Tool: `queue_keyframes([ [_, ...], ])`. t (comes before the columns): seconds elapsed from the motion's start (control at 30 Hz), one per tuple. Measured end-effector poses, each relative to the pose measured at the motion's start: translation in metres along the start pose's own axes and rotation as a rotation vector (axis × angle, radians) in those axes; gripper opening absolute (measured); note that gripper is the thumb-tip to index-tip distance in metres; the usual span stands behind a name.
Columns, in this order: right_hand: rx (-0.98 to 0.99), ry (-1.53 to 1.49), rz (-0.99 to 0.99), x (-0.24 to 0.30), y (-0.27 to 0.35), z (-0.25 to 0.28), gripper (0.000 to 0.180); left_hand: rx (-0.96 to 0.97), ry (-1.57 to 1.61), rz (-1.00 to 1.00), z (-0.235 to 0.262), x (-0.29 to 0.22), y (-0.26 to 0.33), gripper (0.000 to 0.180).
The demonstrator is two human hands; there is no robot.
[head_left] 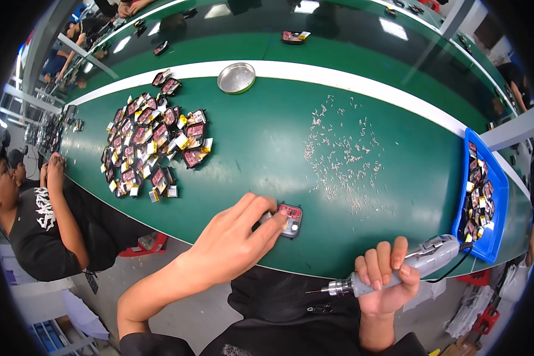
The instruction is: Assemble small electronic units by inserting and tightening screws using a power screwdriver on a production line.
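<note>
My left hand [234, 240] rests on the green table near its front edge, fingers pressing on a small dark and red flat part [291, 218] that lies flat there. My right hand [384, 277] is wrapped around a grey electric screwdriver [397, 270], held level just off the table's front edge, its metal tip pointing left and its cable running right. The tip is apart from the part.
A heap of several similar red and black parts [151, 145] lies at the left. A round metal dish [236, 78] stands at the back, small screws [344, 151] are scattered mid-table, and a blue tray [499, 196] with parts sits at the right. A seated person [38, 219] works at the left.
</note>
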State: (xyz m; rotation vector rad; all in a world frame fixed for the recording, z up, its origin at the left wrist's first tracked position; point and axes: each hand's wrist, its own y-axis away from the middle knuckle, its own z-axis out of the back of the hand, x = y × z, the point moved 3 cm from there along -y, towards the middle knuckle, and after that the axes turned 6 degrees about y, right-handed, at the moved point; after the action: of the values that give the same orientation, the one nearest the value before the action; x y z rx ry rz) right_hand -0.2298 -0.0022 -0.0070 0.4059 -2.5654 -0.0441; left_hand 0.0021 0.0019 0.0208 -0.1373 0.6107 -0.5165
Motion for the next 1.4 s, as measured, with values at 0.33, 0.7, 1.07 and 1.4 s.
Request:
queue_keyframes([
  [0.33,0.092,-0.002,-0.135,-0.017,0.013,-0.005,0.011,0.055,-0.129,-0.085,-0.015,-0.018,-0.016,0.032],
  [0.7,-0.064,0.077,-0.241,-0.061,0.034,-0.017,0.011,-0.044,-0.311,-0.31,-0.037,-0.048,-0.004,0.028],
  [1.07,-0.014,0.091,-0.25,-0.054,0.033,-0.012,0.013,-0.013,-0.262,-0.234,-0.042,-0.052,0.0,0.027],
  [1.4,0.008,0.196,-0.222,-0.026,0.026,-0.018,0.013,0.068,-0.215,-0.17,-0.039,-0.048,0.006,0.03],
])
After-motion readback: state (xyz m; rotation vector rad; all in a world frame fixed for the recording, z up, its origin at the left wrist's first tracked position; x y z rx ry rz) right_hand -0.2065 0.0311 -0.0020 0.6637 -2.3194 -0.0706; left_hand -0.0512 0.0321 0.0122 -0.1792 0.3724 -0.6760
